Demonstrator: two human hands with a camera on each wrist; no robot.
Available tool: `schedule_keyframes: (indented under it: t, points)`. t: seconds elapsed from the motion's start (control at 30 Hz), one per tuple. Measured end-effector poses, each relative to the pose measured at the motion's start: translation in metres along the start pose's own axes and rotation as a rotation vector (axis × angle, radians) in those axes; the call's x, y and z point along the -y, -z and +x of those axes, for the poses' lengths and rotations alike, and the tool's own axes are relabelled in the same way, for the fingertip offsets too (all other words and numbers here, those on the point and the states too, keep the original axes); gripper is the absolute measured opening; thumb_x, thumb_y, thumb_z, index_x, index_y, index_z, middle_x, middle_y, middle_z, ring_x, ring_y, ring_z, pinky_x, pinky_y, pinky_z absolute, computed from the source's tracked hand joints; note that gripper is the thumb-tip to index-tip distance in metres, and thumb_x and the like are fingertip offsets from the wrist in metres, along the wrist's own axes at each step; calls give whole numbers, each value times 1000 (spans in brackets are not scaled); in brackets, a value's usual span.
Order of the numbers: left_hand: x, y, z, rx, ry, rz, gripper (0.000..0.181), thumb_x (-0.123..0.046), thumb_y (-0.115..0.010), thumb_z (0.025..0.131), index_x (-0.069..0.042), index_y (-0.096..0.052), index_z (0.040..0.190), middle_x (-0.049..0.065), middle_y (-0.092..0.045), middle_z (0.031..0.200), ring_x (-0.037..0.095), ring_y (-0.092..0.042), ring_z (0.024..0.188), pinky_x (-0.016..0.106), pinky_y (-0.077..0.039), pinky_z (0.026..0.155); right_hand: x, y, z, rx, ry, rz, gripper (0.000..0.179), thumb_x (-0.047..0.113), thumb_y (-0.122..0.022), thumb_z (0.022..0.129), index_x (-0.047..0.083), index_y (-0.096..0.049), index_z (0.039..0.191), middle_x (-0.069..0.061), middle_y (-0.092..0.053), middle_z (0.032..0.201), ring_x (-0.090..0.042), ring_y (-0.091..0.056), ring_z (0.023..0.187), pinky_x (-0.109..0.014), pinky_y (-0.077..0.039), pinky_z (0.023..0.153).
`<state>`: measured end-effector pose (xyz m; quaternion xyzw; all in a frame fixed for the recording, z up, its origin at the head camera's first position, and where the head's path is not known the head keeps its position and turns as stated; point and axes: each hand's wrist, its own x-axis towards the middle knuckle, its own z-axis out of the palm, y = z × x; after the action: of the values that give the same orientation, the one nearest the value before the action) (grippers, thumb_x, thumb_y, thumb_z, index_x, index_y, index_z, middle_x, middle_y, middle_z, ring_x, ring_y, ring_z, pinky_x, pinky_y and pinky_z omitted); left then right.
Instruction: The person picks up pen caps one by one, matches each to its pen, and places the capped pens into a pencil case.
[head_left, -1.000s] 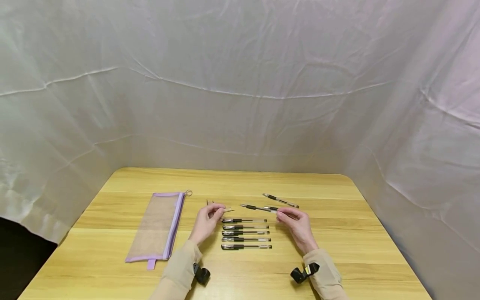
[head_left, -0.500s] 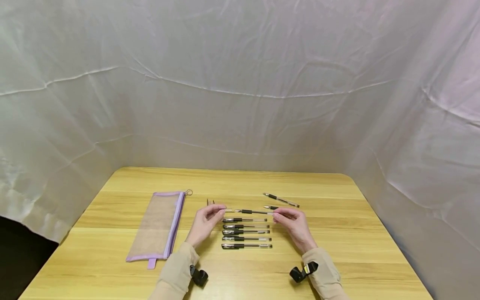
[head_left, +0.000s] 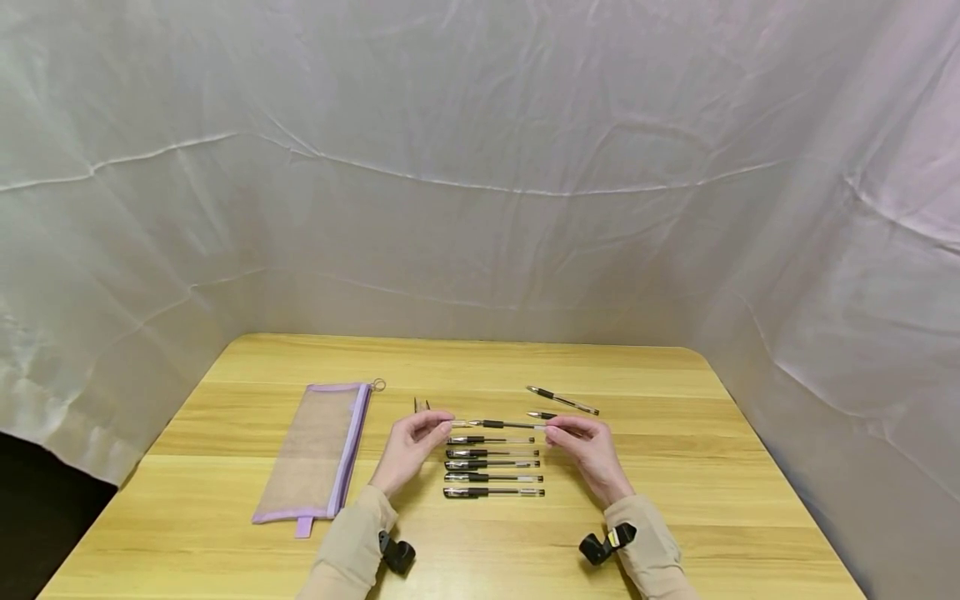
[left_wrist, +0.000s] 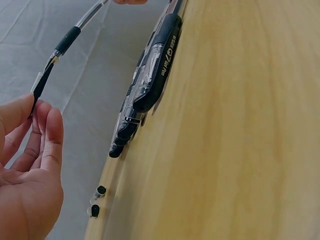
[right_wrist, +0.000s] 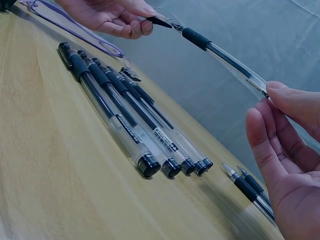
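Observation:
My left hand [head_left: 408, 448] pinches a clear pen cap with a black clip [left_wrist: 43, 84] between thumb and fingers. Facing it, my right hand [head_left: 591, 452] pinches the rear end of an uncapped black gel pen [right_wrist: 196, 38]. The pen is raised above the table, roughly level, its tip at the mouth of the cap; how far inside it sits is hard to tell. Below lies a row of several capped gel pens [head_left: 491, 477], parallel, caps to the left. Beyond the right hand are two uncapped pens [head_left: 562, 400], one partly hidden by the fingers.
A purple-edged mesh zip pouch [head_left: 307, 454] lies flat on the left of the wooden table [head_left: 712, 492]. Loose pen caps [left_wrist: 100, 192] are behind the left hand. Grey fabric [head_left: 480, 208] hangs behind the table and along its sides.
My right hand has brought the pen left and slightly down, so its tip has come to the cap. The left hand has turned the cap into line with it.

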<state>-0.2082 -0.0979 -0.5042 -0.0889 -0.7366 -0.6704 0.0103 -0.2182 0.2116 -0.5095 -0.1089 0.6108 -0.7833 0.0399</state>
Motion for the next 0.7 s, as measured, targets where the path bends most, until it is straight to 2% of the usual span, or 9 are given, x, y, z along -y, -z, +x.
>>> schedule_keyframes:
  t: [0.47,0.7]
  points:
    - [-1,-3,1,16,26,-10,26,-12,-68,95,1,-69,117,21,-71,113,34,-69,106,17,-54,90,-1,-1,1,8,4,-9,20,-4,-68,90,13,-77,96,3,-77,92,-9,-71,81,-24,-61,79]
    - [-2,-4,-1,29,14,-12,27,-12,-68,95,2,-68,118,22,-70,114,27,-70,103,17,-54,90,-2,-1,1,40,20,-15,22,-6,-66,91,12,-77,97,3,-77,93,-9,-71,82,-25,-61,80]
